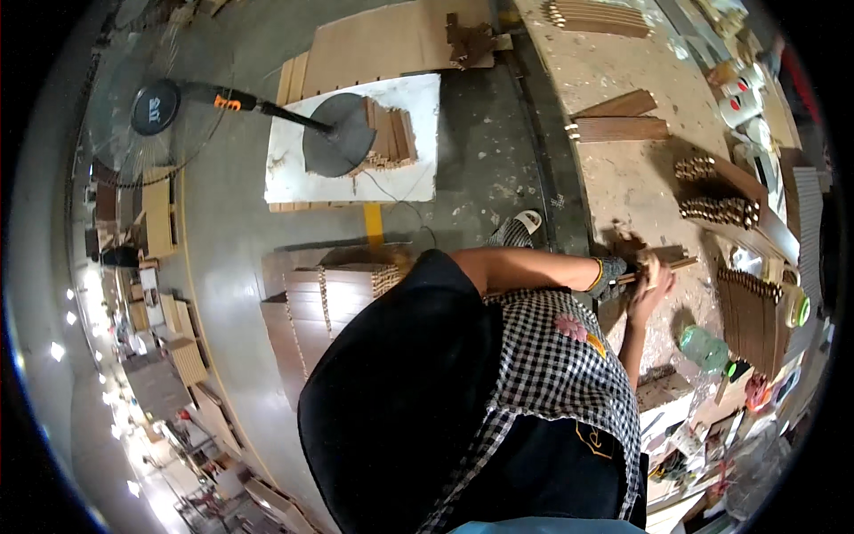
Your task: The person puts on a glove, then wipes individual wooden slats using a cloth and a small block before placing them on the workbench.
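Observation:
Thin brown wooden strips (683, 263) are held together at the edge of the worktable. My left hand (611, 279), in a grey glove, is closed around their near end. My bare right hand (655, 287) is beside it, fingers bent and pressed on the strips, its fingertips partly hidden. A clear green-tinted bottle (704, 349) lies on the table close to my right hand. Past it stands a stack of brown boards (752, 320) with pale, notched ends.
The worktable (623, 191) carries more strips (621, 130) farther off and bundled pieces (722, 212) along its far side. On the floor to the left are stacked boards (334, 298), a white pallet board (418, 182) and a standing fan (157, 109).

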Tool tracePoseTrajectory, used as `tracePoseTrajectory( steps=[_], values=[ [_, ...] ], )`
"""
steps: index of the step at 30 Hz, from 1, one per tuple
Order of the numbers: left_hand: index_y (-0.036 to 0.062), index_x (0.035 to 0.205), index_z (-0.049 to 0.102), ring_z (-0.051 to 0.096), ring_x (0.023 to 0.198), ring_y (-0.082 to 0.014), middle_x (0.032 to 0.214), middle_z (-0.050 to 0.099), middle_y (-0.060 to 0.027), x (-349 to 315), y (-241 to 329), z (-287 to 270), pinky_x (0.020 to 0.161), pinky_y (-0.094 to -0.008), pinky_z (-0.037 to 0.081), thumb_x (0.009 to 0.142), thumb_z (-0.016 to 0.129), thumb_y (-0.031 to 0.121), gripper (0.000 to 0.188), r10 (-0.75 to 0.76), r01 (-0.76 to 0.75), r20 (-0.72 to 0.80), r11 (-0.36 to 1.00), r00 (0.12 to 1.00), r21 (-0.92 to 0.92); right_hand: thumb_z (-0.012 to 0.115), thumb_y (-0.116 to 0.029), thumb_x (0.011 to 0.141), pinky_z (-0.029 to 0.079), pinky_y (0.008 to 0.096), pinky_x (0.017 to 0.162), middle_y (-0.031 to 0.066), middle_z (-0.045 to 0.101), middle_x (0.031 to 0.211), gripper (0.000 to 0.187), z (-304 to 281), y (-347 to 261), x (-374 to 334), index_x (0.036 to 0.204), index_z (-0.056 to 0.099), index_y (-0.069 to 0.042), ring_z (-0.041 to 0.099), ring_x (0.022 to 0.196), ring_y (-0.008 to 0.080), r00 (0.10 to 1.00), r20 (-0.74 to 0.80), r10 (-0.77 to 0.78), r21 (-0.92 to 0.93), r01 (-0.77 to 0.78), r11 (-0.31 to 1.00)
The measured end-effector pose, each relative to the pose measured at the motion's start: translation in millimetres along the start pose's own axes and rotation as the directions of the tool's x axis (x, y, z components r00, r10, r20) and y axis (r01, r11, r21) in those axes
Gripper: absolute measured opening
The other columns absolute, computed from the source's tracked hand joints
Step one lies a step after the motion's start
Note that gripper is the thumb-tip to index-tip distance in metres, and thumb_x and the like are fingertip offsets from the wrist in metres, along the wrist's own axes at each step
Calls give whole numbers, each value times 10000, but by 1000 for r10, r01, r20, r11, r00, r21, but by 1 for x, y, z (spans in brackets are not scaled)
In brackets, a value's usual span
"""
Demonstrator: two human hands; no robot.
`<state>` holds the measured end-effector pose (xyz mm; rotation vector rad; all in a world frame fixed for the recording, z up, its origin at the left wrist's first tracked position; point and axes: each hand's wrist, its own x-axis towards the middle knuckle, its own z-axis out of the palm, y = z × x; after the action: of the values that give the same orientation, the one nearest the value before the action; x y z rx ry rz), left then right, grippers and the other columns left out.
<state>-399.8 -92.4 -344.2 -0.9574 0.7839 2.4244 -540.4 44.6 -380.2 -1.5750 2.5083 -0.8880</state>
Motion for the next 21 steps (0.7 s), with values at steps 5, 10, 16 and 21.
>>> tracePoseTrajectory(
  steps=[5,10,16,21],
  values=[
    [87,1170,598,597,949,-210,1119,648,-70,14,-17,-25,835,-353,509,1019,447,313,311,2,1,73,999,997,-48,406,-314,1012,225,560,1172,249,536,1288,489,19,-17,-8,1316,516,52,402,1327,443,980,-44,-194,-213,180,960],
    [89,1304,528,607,1041,-191,1211,623,-67,13,-28,-30,871,-318,526,1011,492,295,360,-23,36,171,996,985,-77,425,-260,983,359,572,1025,250,592,1017,359,-13,-48,-9,1162,591,3,553,1004,458,925,-64,-373,-211,353,911],
    [95,1481,409,551,1171,-148,1368,552,-85,-24,-20,-68,914,-293,535,873,678,2,672,393,-686,568,311,723,658,453,-231,1025,452,521,929,277,622,1064,319,-48,61,-7,1048,612,44,566,1006,477,951,-305,44,-197,-108,974],
    [45,1471,432,606,1108,-157,1337,589,-119,-58,18,-103,887,-301,539,909,646,128,607,-19,54,443,996,897,-67,440,-409,1063,503,335,788,148,656,1023,484,-118,22,16,1163,637,22,601,920,203,456,-489,744,688,-322,650]
  ],
)
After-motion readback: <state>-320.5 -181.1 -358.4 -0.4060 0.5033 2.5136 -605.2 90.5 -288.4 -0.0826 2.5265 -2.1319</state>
